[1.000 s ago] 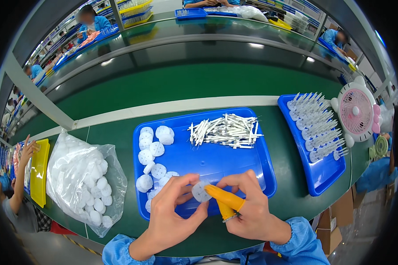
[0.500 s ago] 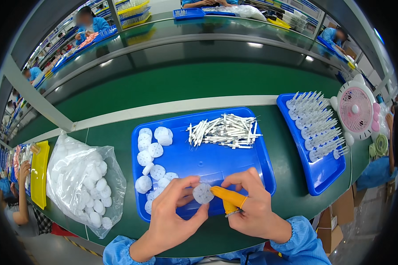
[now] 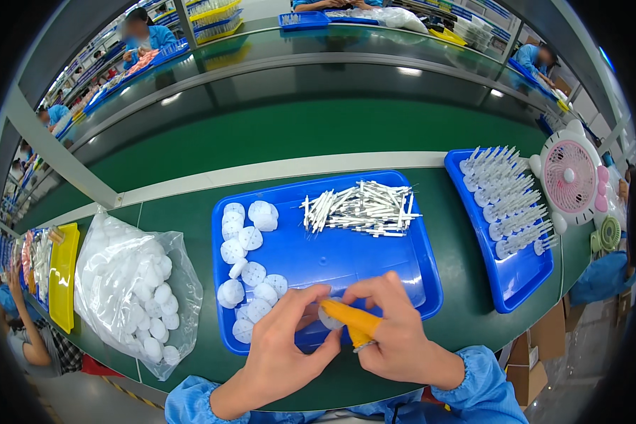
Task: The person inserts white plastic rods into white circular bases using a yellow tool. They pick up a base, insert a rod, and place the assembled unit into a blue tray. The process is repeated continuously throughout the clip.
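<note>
Over the front of the blue tray (image 3: 431, 283), my left hand (image 3: 284, 346) pinches a white round disc (image 3: 326, 320) by its edge between thumb and fingers. My right hand (image 3: 396, 332) wears yellow finger covers and closes on the same disc. Its covered index finger lies across the disc's face and hides much of it. Whether anything thin sits between the right fingers is hidden. More white discs with small holes (image 3: 254, 275) lie along the tray's left side. A heap of thin white sticks with fine wire-like ends (image 3: 360, 210) fills its far right.
A clear bag of white discs (image 3: 141, 297) lies left, beside a yellow tray (image 3: 63, 279). At right, a second blue tray (image 3: 523, 283) holds rows of discs with upright sticks (image 3: 505, 198). A pink and white fan (image 3: 571, 177) stands behind it. Several people work around the green bench.
The right index finger has slid left over the disc, covering more of it. The disc has turned and is less visible between my hands.
</note>
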Demonstrator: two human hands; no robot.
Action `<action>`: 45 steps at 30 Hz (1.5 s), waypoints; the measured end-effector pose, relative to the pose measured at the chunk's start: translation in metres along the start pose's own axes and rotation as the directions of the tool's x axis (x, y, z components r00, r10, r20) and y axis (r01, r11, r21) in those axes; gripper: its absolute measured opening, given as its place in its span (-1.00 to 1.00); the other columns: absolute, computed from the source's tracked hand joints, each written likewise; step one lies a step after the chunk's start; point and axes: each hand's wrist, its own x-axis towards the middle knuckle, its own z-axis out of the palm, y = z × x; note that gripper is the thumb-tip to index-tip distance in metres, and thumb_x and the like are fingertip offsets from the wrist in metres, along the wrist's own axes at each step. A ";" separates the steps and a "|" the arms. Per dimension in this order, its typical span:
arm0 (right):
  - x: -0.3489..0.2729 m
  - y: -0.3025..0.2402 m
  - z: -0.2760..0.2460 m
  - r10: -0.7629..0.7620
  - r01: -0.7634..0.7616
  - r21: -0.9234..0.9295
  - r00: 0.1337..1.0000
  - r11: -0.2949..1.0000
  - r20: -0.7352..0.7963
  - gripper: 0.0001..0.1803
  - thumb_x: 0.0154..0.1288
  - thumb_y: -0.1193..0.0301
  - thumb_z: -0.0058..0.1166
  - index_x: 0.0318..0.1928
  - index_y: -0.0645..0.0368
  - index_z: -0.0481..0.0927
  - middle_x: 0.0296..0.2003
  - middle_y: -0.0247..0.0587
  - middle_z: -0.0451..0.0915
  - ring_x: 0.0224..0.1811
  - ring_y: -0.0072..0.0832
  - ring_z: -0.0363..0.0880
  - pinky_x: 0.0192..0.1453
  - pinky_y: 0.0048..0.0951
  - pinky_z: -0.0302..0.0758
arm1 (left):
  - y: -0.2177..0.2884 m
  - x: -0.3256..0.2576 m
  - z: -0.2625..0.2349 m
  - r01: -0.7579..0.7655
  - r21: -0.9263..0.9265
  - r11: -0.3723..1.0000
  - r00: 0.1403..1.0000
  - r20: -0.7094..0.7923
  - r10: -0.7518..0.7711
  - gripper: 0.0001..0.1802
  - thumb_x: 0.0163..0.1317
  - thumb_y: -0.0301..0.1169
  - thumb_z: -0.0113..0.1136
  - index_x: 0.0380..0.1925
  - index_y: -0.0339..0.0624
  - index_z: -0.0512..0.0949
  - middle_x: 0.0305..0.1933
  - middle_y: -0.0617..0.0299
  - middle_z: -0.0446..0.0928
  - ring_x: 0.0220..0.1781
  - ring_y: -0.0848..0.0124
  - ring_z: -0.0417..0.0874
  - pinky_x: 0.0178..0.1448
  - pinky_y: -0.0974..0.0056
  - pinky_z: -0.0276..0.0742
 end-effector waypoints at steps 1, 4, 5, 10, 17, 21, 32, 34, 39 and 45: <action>-0.001 0.000 -0.001 0.011 -0.011 0.020 1.000 1.000 -0.029 -0.44 -0.21 0.71 0.20 -0.03 0.38 0.79 0.02 -0.11 0.57 -0.12 -0.17 0.42 -0.05 -0.18 0.39 | 0.000 0.000 0.000 0.008 0.001 1.000 1.000 -0.001 -0.008 -0.39 0.15 -0.59 0.52 0.23 -0.28 0.56 0.06 0.01 0.66 0.05 0.13 0.84 0.15 0.14 0.83; 0.000 0.005 -0.002 -0.035 0.035 -0.009 0.999 0.999 -0.012 -0.44 -0.21 0.71 0.20 -0.04 0.38 0.80 0.02 -0.12 0.56 -0.13 -0.18 0.42 -0.06 -0.18 0.38 | 0.000 0.000 0.000 -0.002 -0.029 1.000 1.000 -0.012 0.001 -0.40 0.15 -0.59 0.52 0.23 -0.28 0.56 0.05 0.00 0.66 0.04 0.13 0.84 0.15 0.14 0.83; 0.000 0.005 -0.003 -0.030 0.030 -0.018 0.999 0.999 -0.022 -0.46 -0.21 0.71 0.20 -0.06 0.38 0.80 0.02 -0.12 0.56 -0.13 -0.18 0.42 -0.06 -0.18 0.39 | 0.000 0.000 0.000 0.001 -0.026 1.000 1.000 -0.012 -0.001 -0.40 0.15 -0.59 0.53 0.23 -0.28 0.56 0.05 0.00 0.66 0.04 0.14 0.84 0.15 0.14 0.83; 0.000 0.004 -0.003 0.017 -0.019 -0.038 0.998 0.999 -0.055 -0.54 -0.22 0.71 0.20 -0.15 0.41 0.81 0.02 -0.10 0.57 -0.13 -0.17 0.42 -0.07 -0.17 0.40 | -0.001 0.000 0.000 0.011 -0.024 1.000 1.000 -0.005 -0.011 -0.39 0.15 -0.59 0.53 0.23 -0.29 0.56 0.05 -0.01 0.66 0.05 0.13 0.84 0.15 0.13 0.84; 0.001 0.009 -0.002 -0.015 0.014 -0.050 0.999 0.999 -0.034 -0.54 -0.21 0.71 0.22 -0.15 0.45 0.80 0.01 -0.08 0.58 -0.12 -0.16 0.42 -0.09 -0.19 0.42 | 0.000 0.000 0.000 0.013 -0.030 0.999 1.000 -0.003 -0.013 -0.39 0.15 -0.58 0.52 0.23 -0.28 0.56 0.03 -0.01 0.66 0.02 0.14 0.84 0.13 0.12 0.84; 0.002 0.006 -0.003 0.027 -0.028 -0.043 0.999 0.999 -0.034 -0.60 -0.21 0.70 0.24 -0.21 0.47 0.79 0.01 -0.06 0.58 -0.11 -0.15 0.43 -0.07 -0.19 0.42 | 0.003 0.001 0.000 0.024 -0.025 0.999 1.000 0.003 -0.024 -0.40 0.15 -0.59 0.52 0.23 -0.29 0.56 0.03 -0.01 0.66 0.02 0.14 0.84 0.14 0.12 0.84; 0.003 0.002 -0.004 -0.016 0.016 0.013 1.000 1.000 0.010 -0.48 -0.22 0.70 0.21 -0.09 0.34 0.83 0.00 -0.12 0.58 -0.09 -0.17 0.43 -0.04 -0.22 0.45 | 0.002 0.000 -0.001 0.031 -0.032 0.999 0.999 0.014 -0.030 -0.38 0.15 -0.60 0.52 0.24 -0.29 0.55 0.07 -0.02 0.65 0.07 0.13 0.83 0.16 0.13 0.84; 0.001 0.002 -0.008 -0.010 0.010 -0.004 1.000 1.000 -0.001 -0.47 -0.23 0.70 0.22 -0.08 0.33 0.84 0.01 -0.12 0.57 -0.08 -0.17 0.43 -0.05 -0.23 0.46 | 0.002 0.001 -0.001 0.049 -0.052 0.997 0.999 0.011 -0.048 -0.38 0.15 -0.60 0.52 0.25 -0.30 0.55 0.08 -0.03 0.65 0.07 0.14 0.83 0.15 0.13 0.84; -0.001 0.000 -0.007 -0.020 0.020 0.019 0.999 1.000 0.032 -0.45 -0.24 0.69 0.23 -0.08 0.33 0.84 0.01 -0.11 0.58 -0.08 -0.17 0.44 -0.07 -0.24 0.46 | -0.001 0.000 -0.002 0.050 -0.048 0.998 0.999 0.014 -0.050 -0.36 0.14 -0.60 0.52 0.26 -0.30 0.53 0.11 -0.03 0.65 0.06 0.15 0.83 0.14 0.14 0.85; -0.006 -0.001 -0.002 -0.024 0.024 0.001 1.000 1.000 0.012 -0.52 -0.22 0.70 0.23 -0.14 0.36 0.83 0.02 -0.10 0.57 -0.09 -0.15 0.42 -0.05 -0.17 0.40 | -0.002 0.000 -0.003 0.079 -0.049 0.996 0.997 0.001 -0.079 -0.35 0.14 -0.58 0.52 0.28 -0.29 0.53 0.13 -0.02 0.65 0.04 0.17 0.82 0.12 0.15 0.85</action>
